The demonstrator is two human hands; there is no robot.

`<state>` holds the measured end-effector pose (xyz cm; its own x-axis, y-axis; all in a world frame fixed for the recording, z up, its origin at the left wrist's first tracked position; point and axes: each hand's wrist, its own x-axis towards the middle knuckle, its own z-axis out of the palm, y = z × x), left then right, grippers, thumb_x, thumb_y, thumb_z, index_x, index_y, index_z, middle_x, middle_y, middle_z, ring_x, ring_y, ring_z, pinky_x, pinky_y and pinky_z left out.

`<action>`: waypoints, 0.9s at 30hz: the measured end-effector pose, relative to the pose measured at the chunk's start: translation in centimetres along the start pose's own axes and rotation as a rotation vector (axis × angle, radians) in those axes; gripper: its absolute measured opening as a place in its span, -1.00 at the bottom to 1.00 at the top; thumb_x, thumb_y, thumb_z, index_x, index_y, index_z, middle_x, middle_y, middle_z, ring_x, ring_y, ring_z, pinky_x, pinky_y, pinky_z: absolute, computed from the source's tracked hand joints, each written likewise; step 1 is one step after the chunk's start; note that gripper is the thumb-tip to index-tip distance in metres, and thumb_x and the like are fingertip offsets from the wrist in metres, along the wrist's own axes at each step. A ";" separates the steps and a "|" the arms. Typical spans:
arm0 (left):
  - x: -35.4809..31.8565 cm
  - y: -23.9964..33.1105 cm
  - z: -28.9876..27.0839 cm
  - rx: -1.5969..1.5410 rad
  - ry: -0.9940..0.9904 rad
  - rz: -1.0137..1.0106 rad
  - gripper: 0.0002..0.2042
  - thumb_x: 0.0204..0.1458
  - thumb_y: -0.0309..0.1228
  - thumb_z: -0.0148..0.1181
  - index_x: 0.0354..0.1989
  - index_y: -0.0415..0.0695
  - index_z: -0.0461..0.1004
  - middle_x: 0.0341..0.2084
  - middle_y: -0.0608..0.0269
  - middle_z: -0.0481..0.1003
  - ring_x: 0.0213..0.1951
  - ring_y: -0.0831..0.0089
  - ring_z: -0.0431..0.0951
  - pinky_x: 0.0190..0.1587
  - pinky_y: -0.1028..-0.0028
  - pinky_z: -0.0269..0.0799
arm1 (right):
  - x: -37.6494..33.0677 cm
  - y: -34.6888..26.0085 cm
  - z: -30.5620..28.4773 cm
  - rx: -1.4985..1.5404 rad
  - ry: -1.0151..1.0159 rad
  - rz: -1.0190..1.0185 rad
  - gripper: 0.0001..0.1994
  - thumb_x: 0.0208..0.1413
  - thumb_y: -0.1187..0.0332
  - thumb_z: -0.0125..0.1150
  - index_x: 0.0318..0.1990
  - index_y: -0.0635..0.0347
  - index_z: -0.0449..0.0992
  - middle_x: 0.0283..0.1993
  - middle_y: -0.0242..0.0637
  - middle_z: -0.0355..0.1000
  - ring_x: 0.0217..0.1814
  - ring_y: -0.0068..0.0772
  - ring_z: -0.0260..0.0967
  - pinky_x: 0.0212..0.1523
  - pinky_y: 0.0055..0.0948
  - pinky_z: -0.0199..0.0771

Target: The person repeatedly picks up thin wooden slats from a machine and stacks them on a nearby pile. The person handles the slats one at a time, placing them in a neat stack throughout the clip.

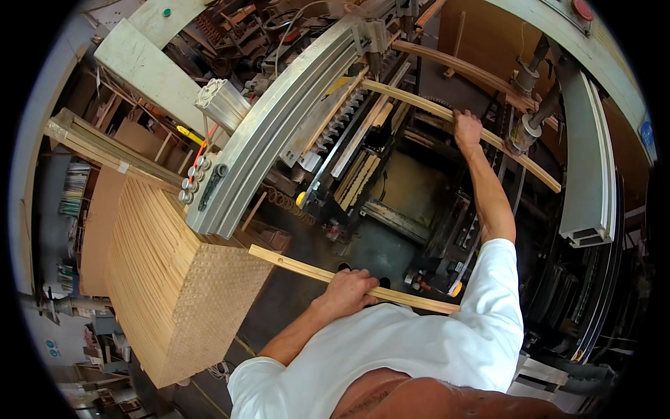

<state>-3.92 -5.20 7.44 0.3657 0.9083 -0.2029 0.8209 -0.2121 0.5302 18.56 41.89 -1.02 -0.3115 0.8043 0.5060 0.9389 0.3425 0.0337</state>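
Observation:
My left hand [350, 290] is closed round a light wooden strip [293, 266], held crosswise close to my body. One end of that strip reaches toward the stacked wood; the other passes in front of my shirt. With my right arm stretched forward, my right hand [467, 130] grips a second wooden strip [412, 100]. This far strip spans the machine, from the aluminium beam on the left to beneath the clamp cylinder [523, 133] on the right. My fingers' undersides are hidden on both hands.
To my left stands a tall stack of wooden strips [160, 272]. A thick aluminium beam [279, 126] curves above the machine's left side, with another grey beam [590, 160] at right. Between them lies the dark machine frame [398, 220] with rails. A brown bar [467, 66] crosses farther back.

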 end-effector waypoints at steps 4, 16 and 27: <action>0.7 0.4 -0.3 0.036 -0.033 -0.003 -0.67 -0.07 -0.18 0.37 -0.20 -0.11 0.60 -0.38 0.15 0.51 -0.23 0.14 0.55 -0.13 0.19 0.42 | 0.8 -1.3 -0.1 0.003 -0.090 0.016 -0.79 0.12 0.39 0.05 -0.14 0.09 0.57 -0.18 -0.09 0.48 -0.11 -0.01 0.50 -0.11 -0.08 0.49; -4.6 1.7 -6.0 0.118 0.043 -0.087 -0.69 -0.13 -0.23 0.40 -0.21 -0.06 0.57 -0.40 0.23 0.48 -0.24 0.17 0.52 -0.18 0.22 0.37 | 1.1 -1.9 -0.7 -0.003 -0.119 0.053 -0.77 0.10 0.40 0.08 -0.12 0.10 0.59 -0.11 -0.10 0.51 -0.04 -0.02 0.49 -0.04 -0.09 0.47; -22.5 0.8 -12.3 0.017 0.354 -0.506 -0.67 -0.30 -0.39 0.50 -0.28 -0.11 0.61 -0.43 0.20 0.53 -0.30 0.13 0.56 -0.26 0.21 0.41 | 3.1 -3.7 0.0 0.102 -0.299 0.316 -0.59 0.16 0.21 0.06 0.18 -0.05 0.46 0.08 -0.02 0.50 0.17 0.08 0.45 0.14 0.07 0.43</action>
<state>-16.88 -21.33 22.59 -0.2364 0.9617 -0.1388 0.8623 0.2735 0.4261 14.09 43.11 0.43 -0.0543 0.9771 0.2055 0.9802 0.0914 -0.1756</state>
